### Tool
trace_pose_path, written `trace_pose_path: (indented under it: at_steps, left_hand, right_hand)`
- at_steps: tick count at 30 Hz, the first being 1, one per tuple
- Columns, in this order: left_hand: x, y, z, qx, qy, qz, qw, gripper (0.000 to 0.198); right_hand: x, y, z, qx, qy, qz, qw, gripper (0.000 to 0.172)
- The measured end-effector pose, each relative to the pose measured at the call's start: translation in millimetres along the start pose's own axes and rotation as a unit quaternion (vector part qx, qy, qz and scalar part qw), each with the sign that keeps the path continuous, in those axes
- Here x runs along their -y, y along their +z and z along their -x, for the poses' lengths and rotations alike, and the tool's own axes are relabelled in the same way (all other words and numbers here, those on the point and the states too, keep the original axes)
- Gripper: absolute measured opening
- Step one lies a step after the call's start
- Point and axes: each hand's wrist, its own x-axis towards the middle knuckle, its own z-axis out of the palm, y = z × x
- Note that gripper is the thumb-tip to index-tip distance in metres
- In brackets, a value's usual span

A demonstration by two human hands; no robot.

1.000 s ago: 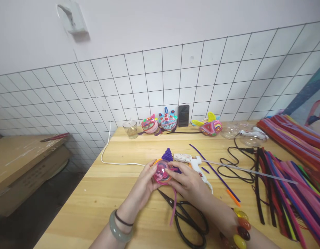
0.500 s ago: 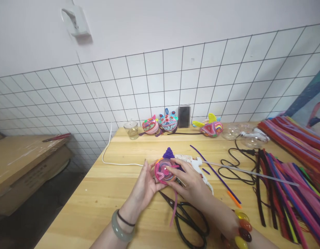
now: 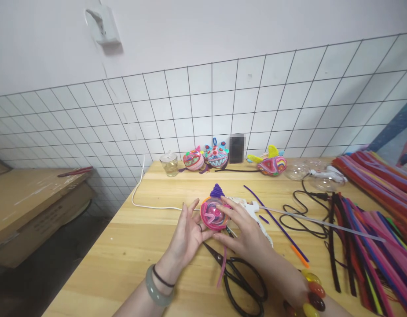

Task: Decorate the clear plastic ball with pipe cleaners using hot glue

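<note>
A clear plastic ball decorated with pink, orange and purple pipe cleaners is between my hands, with a ridged purple fin on its far side. My left hand is palm up at the ball's left, its thumb and fingers spread; the lower fingers reach the ball's edge and are partly hidden. From the right, my right hand curves its fingers over the ball's rim. Just below lie black-handled scissors and a short pink pipe cleaner. A white glue gun rests behind my right hand.
Finished pipe-cleaner fish and a lidded glass cup stand along the back. Clear balls, a black cord and bundles of pipe cleaners lie at right. A cardboard box is left of the table.
My left hand has loosened from the ball, its fingers now spread wider. My right fingers have shifted toward the ball's right edge. The view has moved slightly.
</note>
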Motion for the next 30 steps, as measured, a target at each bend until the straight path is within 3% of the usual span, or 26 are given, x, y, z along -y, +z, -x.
trace_pose_path:
  at_steps: [3,9,13,16,20,24,30]
  left_hand:
    - [0.9,0.8,0.7,0.002,-0.003,0.005,1.000,0.068]
    - [1.6,1.8,2.9,0.025,-0.017,0.013,0.999,0.074]
    - [-2.0,1.3,2.7,0.031,-0.020,-0.006,0.999,0.073]
    - [-6.3,-5.9,-2.8,-0.020,0.006,-0.085,0.996,0.063]
    - [-11.6,-22.8,-15.3,-0.110,0.123,-0.229,0.959,0.036]
    - [-13.9,-31.6,-22.0,-0.118,0.133,-0.237,0.955,0.031]
    - [-14.8,-26.6,-18.6,-0.106,0.110,-0.243,0.958,0.031]
  right_hand:
    - [-5.0,6.2,2.6,0.005,0.002,0.019,1.000,0.065]
    - [-5.9,9.3,1.6,-0.020,0.011,0.016,1.000,0.053]
    - [-3.7,4.9,-1.5,-0.048,0.008,-0.013,0.999,0.054]
    - [-5.2,-0.1,-3.4,-0.081,0.024,-0.039,0.996,0.056]
    - [-11.0,-7.2,-5.1,-0.142,0.043,-0.056,0.987,0.057]
    - [-16.5,-10.5,-5.9,-0.163,0.066,-0.059,0.983,0.056]
    - [-23.8,-7.3,-4.8,-0.173,0.124,-0.131,0.968,0.058]
